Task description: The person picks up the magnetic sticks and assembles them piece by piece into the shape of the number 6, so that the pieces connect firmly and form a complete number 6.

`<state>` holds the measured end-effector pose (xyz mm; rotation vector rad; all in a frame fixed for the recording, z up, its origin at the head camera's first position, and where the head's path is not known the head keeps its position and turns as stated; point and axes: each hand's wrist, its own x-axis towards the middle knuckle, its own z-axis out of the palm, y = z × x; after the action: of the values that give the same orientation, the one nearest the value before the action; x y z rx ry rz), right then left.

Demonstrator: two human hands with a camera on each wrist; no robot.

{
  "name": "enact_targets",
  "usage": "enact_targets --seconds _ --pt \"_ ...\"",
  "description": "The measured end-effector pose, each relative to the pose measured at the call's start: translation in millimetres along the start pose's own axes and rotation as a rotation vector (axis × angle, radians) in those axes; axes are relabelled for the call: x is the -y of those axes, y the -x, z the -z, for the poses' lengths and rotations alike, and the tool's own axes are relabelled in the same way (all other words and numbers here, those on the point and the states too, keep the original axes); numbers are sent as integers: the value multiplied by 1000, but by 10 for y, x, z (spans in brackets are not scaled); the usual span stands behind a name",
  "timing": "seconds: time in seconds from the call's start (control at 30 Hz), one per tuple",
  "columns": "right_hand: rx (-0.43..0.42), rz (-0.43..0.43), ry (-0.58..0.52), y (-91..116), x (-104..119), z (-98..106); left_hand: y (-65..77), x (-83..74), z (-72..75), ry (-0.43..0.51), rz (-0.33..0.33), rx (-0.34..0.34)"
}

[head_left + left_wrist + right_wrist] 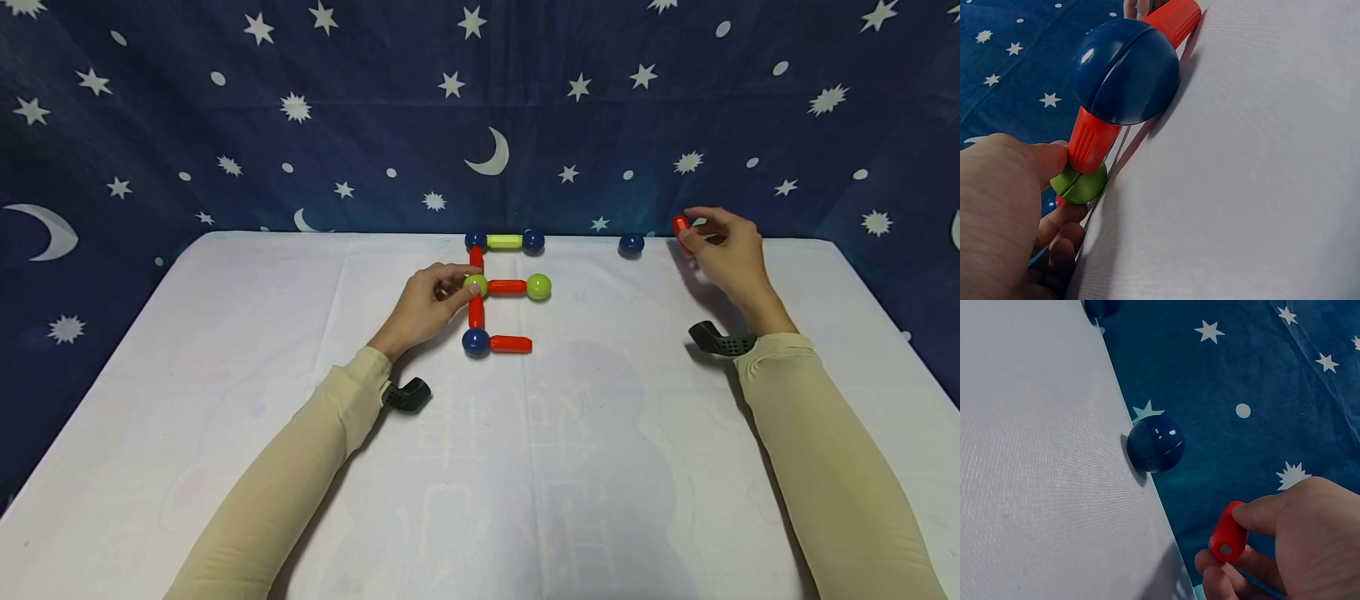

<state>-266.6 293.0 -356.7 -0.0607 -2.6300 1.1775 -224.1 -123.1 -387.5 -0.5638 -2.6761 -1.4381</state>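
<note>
My left hand (427, 304) pinches a green ball (1082, 185) between thumb and fingers. This ball joins an E-like figure of balls and magnetic rods lying on the table. At its near corner is a blue ball (476, 342) with a red rod (512, 344) pointing right, its far end bare. A middle red rod (507, 287) ends in another green ball (538, 287); the far arm is a yellow-green rod (504, 242) between two blue balls. My right hand (731, 254) holds a loose red magnetic rod (1229, 532), a grey disc showing at its end.
A single blue ball (632, 245) sits near the table's far edge, between the figure and my right hand. Behind the white-covered table (600, 467) hangs a dark blue cloth (390, 108) with stars and moons. Black devices (407, 395) are worn on both wrists.
</note>
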Motion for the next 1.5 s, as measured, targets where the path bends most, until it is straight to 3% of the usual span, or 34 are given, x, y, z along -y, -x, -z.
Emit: enact_targets --seconds 0.57,0.87,1.5 --pt "43 -11 -66 -5 -21 4 3 -6 5 14 23 12" --pt "101 -70 -8 -28 -2 -8 -2 -18 8 7 20 5" --pt "148 -16 -17 2 9 -10 0 -15 0 4 30 8"
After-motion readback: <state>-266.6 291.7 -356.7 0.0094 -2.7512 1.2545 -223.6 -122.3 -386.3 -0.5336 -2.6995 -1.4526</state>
